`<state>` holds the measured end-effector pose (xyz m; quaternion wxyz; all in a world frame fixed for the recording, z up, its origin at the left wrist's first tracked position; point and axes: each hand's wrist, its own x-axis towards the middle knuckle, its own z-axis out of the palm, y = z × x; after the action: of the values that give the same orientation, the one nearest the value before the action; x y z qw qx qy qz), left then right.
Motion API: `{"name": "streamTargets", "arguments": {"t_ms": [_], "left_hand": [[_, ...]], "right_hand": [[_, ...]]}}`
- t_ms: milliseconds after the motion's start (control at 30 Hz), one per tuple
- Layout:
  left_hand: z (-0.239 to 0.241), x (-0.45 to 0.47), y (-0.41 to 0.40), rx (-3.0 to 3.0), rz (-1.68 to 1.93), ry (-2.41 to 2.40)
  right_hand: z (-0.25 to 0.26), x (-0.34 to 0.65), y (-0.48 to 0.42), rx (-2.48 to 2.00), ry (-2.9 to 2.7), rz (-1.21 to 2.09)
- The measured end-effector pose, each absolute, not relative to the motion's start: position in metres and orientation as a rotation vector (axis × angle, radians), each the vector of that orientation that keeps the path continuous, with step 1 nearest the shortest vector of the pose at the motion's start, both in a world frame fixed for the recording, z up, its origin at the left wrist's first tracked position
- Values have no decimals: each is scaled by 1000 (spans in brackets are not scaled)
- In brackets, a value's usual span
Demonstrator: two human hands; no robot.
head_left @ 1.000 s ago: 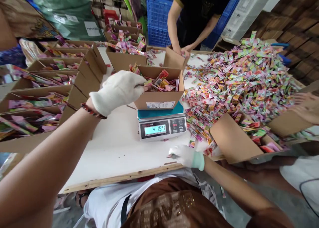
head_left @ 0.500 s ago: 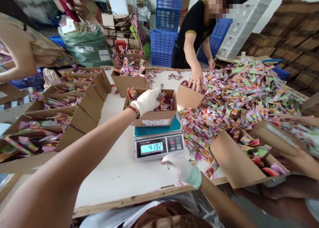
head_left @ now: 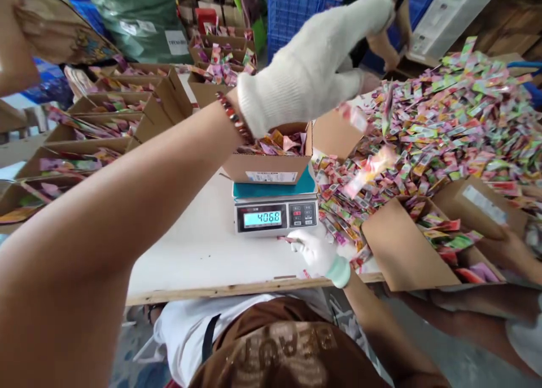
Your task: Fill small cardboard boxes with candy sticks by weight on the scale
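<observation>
My left hand (head_left: 313, 66), in a white knit glove, is raised above the table with its fingers stretched out to the right. Loose sweet packets (head_left: 367, 169) are blurred in the air below it, over the big heap of packets (head_left: 449, 117). Under my forearm, an open cardboard box (head_left: 271, 168) part-filled with packets sits on a digital scale (head_left: 275, 214) showing 4068. My right hand (head_left: 317, 253), also gloved, rests on the white table (head_left: 199, 252) just in front of the scale, fingers pinched on a small pink packet (head_left: 288, 239).
An open box of packets (head_left: 402, 252) tilts at the table's right front, with another person's hand (head_left: 508, 247) beside it. Rows of filled boxes (head_left: 105, 128) line the left side. Blue crates (head_left: 296, 4) and a green sack (head_left: 135, 15) stand behind.
My left hand has lifted out of the box on the scale and swung up and right, letting packets go over the heap. The reading fell from 4192 to 4068. My right hand has barely moved.
</observation>
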<state>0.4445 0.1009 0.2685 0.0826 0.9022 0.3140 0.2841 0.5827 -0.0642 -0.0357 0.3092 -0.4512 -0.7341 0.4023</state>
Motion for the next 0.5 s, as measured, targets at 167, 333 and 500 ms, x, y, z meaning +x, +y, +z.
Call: {"name": "streamTargets", "arguments": {"t_ms": [167,333,500], "left_hand": [[236,393,105,2704,957,1113],[211,349,111,2609,951,1195],[196,338,134,2760,467,1180]], "right_hand": [[-42,598,-73,-1329,-2095,1079],[-46,629,-72,-1735,-2438,908],[-35,654,-66,-1954,-2472,700]]}}
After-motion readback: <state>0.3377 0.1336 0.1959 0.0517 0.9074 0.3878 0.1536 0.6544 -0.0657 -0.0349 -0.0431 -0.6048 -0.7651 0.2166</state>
